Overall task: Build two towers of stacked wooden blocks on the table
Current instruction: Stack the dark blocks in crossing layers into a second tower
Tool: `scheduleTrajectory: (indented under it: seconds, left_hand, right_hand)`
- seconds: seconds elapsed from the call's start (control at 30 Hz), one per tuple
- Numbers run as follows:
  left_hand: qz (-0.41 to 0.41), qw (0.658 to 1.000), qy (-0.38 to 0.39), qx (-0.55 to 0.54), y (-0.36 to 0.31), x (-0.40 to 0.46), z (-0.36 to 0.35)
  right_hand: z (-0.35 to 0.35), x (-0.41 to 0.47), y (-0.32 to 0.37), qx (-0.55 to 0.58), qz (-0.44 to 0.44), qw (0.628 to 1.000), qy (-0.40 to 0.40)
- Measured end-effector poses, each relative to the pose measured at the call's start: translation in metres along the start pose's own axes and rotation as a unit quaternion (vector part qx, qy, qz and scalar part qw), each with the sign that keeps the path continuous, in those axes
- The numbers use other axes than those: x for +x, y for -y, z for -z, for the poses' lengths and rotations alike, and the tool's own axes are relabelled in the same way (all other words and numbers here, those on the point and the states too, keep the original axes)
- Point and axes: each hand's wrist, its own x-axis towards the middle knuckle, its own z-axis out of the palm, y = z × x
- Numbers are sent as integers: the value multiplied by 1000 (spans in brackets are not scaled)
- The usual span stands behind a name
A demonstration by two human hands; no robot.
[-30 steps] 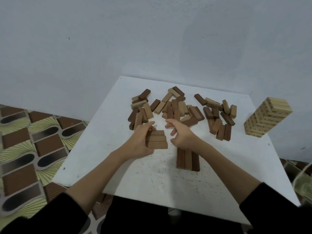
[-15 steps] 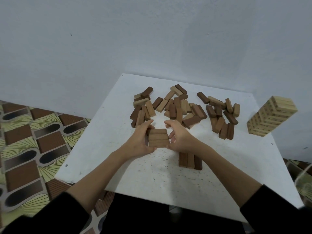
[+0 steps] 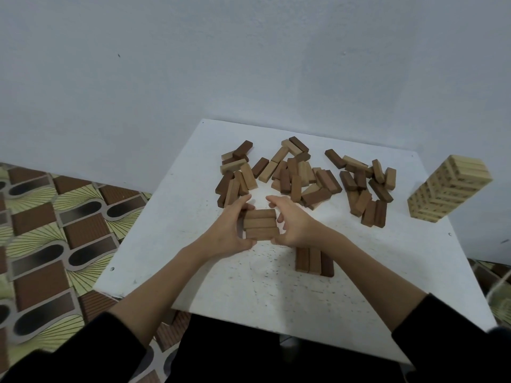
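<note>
- Squeezing a row of three blocks (image 3: 260, 224) from both ends, probably to line them up as a tower layer on the table (image 3: 249, 286)
- Left hand (image 3: 228, 226) curls round the row's left end; right hand (image 3: 293, 222) pinches its right end
- Another row (image 3: 313, 261) lies flat just right, likely the second tower's base
- Loose blocks (image 3: 298, 175) wait behind, within reach
</note>
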Motion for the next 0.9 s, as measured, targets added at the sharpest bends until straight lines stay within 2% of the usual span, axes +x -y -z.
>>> scheduleTrajectory:
  seconds: [0.2, 0.33, 0.43, 0.67, 0.9]
  left_hand:
    - [-1, 1000, 0, 9, -8, 4, 4]
    - [-32, 999, 8, 9, -30, 10, 5]
    - [-56, 998, 41, 0, -52, 10, -6]
    - [-45, 991, 124, 3, -70, 9, -47]
    - [-32, 987, 154, 20, -70, 8, -58]
  right_hand:
    - [6, 0, 3, -19, 3, 1000, 6]
    - [21, -20, -6, 9, 14, 999, -39]
    - [32, -46, -15, -16, 24, 998, -62]
    - [37, -97, -25, -63, -58, 996, -17]
    - [23, -105, -36, -91, -53, 994, -13]
